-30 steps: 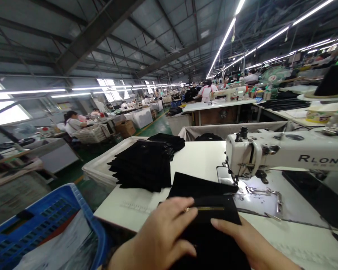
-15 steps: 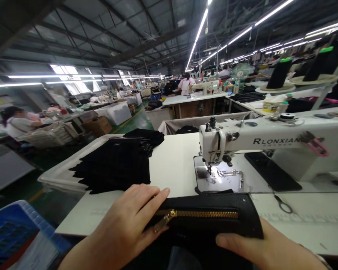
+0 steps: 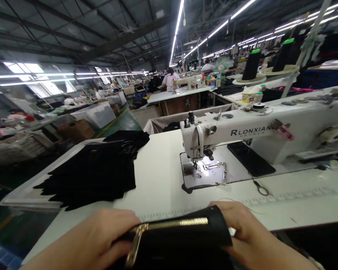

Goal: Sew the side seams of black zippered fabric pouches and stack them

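Note:
Both my hands hold a black leather piece with a gold zipper (image 3: 174, 232) at the near edge of the white table (image 3: 160, 176). My left hand (image 3: 92, 240) grips its left end by the zipper pull, fingers curled round it. My right hand (image 3: 250, 236) wraps round its right end from behind. A white sewing machine (image 3: 242, 131) stands just beyond, its needle area lit. A stack of black cut pieces (image 3: 92, 172) lies to the left on the table.
Small scissors (image 3: 260, 186) lie on the table to the right of the needle plate. Black thread cones (image 3: 252, 63) stand behind the machine. Other sewing stations and seated people fill the hall beyond. A cloth-lined bin (image 3: 169, 122) sits behind the table.
The view swung right and the black zippered piece came off the table toward me. My right hand shifted from under it to round its right end.

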Motion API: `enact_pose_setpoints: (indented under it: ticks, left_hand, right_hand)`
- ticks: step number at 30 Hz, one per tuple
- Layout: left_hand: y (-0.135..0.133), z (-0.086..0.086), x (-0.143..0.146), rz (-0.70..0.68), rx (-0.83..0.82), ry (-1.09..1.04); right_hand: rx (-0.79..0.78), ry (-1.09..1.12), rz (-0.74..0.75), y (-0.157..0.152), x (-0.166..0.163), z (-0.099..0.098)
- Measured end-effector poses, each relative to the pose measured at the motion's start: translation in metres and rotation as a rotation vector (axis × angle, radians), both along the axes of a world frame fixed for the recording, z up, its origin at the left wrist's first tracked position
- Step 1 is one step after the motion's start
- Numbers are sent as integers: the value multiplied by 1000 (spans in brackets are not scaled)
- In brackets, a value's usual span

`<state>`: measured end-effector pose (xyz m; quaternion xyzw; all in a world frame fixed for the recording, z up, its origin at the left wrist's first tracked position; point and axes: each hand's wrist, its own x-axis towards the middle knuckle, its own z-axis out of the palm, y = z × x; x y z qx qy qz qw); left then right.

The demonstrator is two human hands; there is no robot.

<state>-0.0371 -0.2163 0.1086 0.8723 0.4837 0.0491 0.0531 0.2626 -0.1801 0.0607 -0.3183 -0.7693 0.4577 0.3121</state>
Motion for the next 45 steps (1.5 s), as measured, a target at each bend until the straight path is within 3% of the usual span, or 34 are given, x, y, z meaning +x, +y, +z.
enact_pose_setpoints:
  ticks: [2, 4, 8, 11, 13, 16, 19, 24, 30, 37, 45]
  left_hand:
    - [27, 1, 10, 37, -403, -20]
    - [50, -3, 23, 62, -588, -99]
    - [80, -23, 57, 45, -642, -317]
    - [93, -39, 77, -14, -771, -457]
    - [98, -46, 82, 28, -827, -531]
    - [102, -48, 79, 94, -873, -629]
    - [102, -44, 75, 55, -960, -673]
    - [103, -37, 76, -19, -949, -631]
    - [106, -37, 79, 150, -811, -539]
    - [109, -27, 79, 140, -837, -495]
    - [106, -29, 83, 253, -799, -555]
  right_hand:
    - [-47, 14, -49, 8, -11, -16]
    - [-55, -3, -128, 16, -21, -30]
    - [-32, -22, -174, 26, -34, -44]
    - [-31, 1, -173, 29, -35, -44]
    - [-67, 3, -162, 29, -32, -43]
    - [-137, 7, -150, 29, -26, -43]
    - [-172, 11, -180, 28, -24, -47]
    - [-169, 5, -204, 27, -27, -52]
    - [-205, 53, -176, 26, -24, -50]
    - [-207, 102, -160, 27, -23, -46]
    - [-181, 116, -199, 28, -27, -46]
